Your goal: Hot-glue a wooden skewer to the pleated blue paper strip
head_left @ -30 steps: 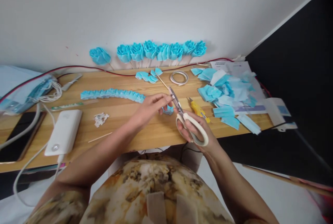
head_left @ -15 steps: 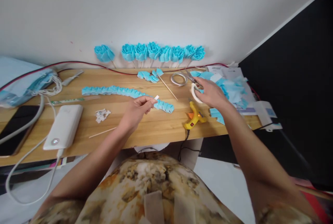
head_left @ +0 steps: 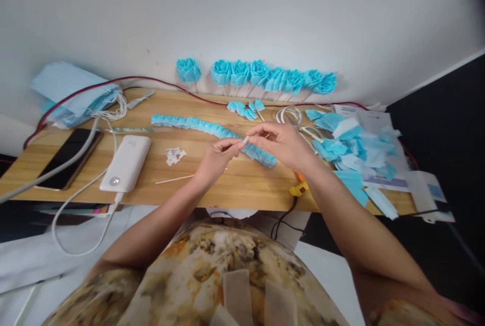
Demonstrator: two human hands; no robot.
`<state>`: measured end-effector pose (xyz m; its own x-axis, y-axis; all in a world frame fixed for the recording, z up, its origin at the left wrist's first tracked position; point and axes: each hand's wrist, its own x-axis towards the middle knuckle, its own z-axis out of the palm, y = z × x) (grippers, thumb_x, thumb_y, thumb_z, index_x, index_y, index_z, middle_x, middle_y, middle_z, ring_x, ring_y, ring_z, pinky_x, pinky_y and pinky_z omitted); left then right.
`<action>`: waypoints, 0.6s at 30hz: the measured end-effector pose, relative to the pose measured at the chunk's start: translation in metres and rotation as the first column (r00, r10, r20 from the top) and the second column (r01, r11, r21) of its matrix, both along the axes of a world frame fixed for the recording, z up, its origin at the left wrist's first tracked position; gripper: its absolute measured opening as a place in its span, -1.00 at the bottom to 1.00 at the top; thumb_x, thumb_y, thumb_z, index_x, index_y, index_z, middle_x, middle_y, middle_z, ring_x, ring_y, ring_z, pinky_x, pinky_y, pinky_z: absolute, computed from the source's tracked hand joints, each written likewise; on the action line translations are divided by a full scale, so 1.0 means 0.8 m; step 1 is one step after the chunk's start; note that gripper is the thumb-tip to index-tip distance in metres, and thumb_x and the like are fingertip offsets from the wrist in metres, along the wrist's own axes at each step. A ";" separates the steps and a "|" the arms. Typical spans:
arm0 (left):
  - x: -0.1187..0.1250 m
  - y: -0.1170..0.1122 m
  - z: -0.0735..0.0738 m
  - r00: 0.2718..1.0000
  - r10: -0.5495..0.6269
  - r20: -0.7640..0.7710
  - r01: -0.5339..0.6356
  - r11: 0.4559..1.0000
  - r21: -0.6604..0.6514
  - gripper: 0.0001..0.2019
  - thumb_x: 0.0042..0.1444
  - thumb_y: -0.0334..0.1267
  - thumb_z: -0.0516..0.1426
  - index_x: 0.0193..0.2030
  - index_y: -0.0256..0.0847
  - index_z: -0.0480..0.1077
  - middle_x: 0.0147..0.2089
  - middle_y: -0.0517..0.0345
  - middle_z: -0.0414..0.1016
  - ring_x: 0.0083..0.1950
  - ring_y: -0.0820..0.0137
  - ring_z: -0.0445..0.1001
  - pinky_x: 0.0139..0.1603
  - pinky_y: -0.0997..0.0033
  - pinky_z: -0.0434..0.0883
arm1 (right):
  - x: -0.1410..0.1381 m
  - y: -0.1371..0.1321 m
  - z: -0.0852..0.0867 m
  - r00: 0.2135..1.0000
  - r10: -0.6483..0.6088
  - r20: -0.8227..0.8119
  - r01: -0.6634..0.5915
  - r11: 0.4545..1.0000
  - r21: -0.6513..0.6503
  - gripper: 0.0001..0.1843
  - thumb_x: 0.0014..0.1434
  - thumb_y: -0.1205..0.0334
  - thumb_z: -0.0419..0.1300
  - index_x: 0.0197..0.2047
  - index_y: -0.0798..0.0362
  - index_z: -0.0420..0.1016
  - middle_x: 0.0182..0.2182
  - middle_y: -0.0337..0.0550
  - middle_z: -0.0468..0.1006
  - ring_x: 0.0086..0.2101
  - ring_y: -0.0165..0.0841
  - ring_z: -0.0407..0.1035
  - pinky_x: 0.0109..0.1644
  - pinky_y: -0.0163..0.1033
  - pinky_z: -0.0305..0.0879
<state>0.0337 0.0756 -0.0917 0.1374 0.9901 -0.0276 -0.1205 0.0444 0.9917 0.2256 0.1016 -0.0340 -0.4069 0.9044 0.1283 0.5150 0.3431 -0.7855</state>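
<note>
My left hand [head_left: 219,156] pinches a small white strip [head_left: 245,140] between thumb and fingertips, just above a long pleated blue band [head_left: 197,125] lying on the wooden desk [head_left: 212,184]. My right hand [head_left: 282,143] has come in from the right, and its fingertips meet the same white strip. The white-handled scissors [head_left: 312,133] lie on the desk behind my right hand. A yellow glue gun [head_left: 299,187] pokes out below my right wrist.
Several blue paper roses [head_left: 261,74] lean on the wall. Blue paper scraps [head_left: 352,149] pile up at the right. A white power bank [head_left: 127,163], a phone [head_left: 66,159], cables, a thin wooden stick [head_left: 174,179], white bits [head_left: 175,155] and a tape roll [head_left: 288,113] lie around.
My right hand put the scissors down at the right and came back to the white strip held by my left hand. The view shifted to the left.
</note>
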 end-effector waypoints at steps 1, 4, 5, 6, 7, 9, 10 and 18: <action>-0.002 0.000 0.000 1.000 0.008 0.006 -0.008 1.000 -0.002 -0.65 0.03 0.10 0.36 -0.37 -0.18 0.60 -0.50 0.28 0.29 -0.43 0.51 0.15 -0.39 0.44 0.15 | -0.010 -0.001 -0.001 0.999 -0.003 -0.039 0.002 1.000 -0.023 -0.75 0.26 0.04 0.26 -0.24 0.02 0.66 -0.36 -0.18 0.65 -0.40 -0.37 0.42 -0.30 -0.23 0.30; -0.011 -0.003 0.000 0.997 0.027 0.066 -0.026 1.000 -0.017 -0.64 0.03 0.11 0.36 -0.32 -0.20 0.63 -0.51 0.27 0.31 -0.44 0.51 0.17 -0.40 0.45 0.16 | -0.029 0.001 0.000 0.999 -0.018 -0.043 0.020 0.999 0.043 -0.80 0.25 0.10 0.25 -0.34 0.01 0.60 -0.42 -0.22 0.60 -0.43 -0.39 0.39 -0.30 -0.24 0.27; -0.017 -0.004 0.000 0.995 0.020 0.095 -0.017 1.000 -0.024 -0.62 0.04 0.11 0.34 -0.26 -0.20 0.65 -0.50 0.27 0.34 -0.44 0.51 0.19 -0.40 0.45 0.18 | -0.033 0.004 0.002 0.999 -0.014 -0.029 0.017 0.997 0.079 -0.81 0.25 0.11 0.25 -0.35 0.00 0.59 -0.43 -0.23 0.59 -0.43 -0.39 0.39 -0.30 -0.24 0.26; -0.024 -0.005 0.001 0.993 0.003 0.116 0.001 1.000 -0.030 -0.59 0.06 0.11 0.33 -0.17 -0.21 0.66 -0.49 0.25 0.37 -0.44 0.51 0.21 -0.39 0.45 0.20 | -0.037 0.008 0.005 1.000 -0.006 -0.016 0.008 0.994 0.111 -0.81 0.25 0.12 0.25 -0.36 -0.01 0.58 -0.44 -0.23 0.58 -0.42 -0.39 0.39 -0.30 -0.24 0.26; -0.033 -0.007 0.001 0.992 -0.012 0.125 0.016 0.999 -0.033 -0.55 0.10 0.11 0.31 -0.06 -0.22 0.66 -0.48 0.24 0.40 -0.44 0.50 0.24 -0.37 0.45 0.23 | -0.042 0.014 0.007 1.000 0.001 -0.007 0.000 0.991 0.137 -0.82 0.25 0.12 0.25 -0.36 -0.02 0.57 -0.44 -0.22 0.58 -0.42 -0.38 0.39 -0.30 -0.23 0.26; -0.058 -0.012 0.002 0.998 -0.003 0.069 0.005 0.999 -0.035 -0.48 0.19 0.09 0.24 0.13 -0.24 0.61 -0.46 0.22 0.45 -0.44 0.48 0.29 -0.35 0.44 0.28 | -0.049 0.030 0.013 1.000 -0.009 -0.022 0.012 0.986 0.168 -0.82 0.26 0.11 0.24 -0.34 -0.02 0.56 -0.42 -0.21 0.58 -0.42 -0.37 0.39 -0.30 -0.23 0.27; -0.073 -0.014 0.003 0.999 0.031 -0.014 -0.031 0.999 -0.026 -0.47 0.24 0.07 0.20 0.19 -0.26 0.58 -0.45 0.20 0.46 -0.44 0.47 0.31 -0.34 0.43 0.29 | -0.053 0.041 0.014 0.999 -0.016 -0.038 0.022 0.985 0.169 -0.82 0.26 0.10 0.23 -0.33 -0.01 0.56 -0.42 -0.21 0.57 -0.42 -0.37 0.38 -0.30 -0.22 0.28; -0.185 -0.003 0.028 0.142 0.120 -0.982 0.045 0.991 0.128 -0.59 0.38 -0.35 -0.03 0.20 -0.26 0.54 -0.02 -0.15 0.63 -0.02 0.10 0.58 -0.08 0.22 0.41 | -0.128 0.157 -0.027 0.960 0.270 -0.078 -0.275 0.959 -0.070 -0.80 0.26 0.05 0.21 -0.31 -0.03 0.50 -0.40 -0.20 0.53 -0.45 -0.34 0.37 -0.35 -0.18 0.32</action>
<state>-0.1146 0.0735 -0.0694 0.0373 0.9992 -0.0121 0.9655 -0.0329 0.2585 0.1232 0.2271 -0.0556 -0.6325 0.7686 0.0961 0.3561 0.3988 -0.8451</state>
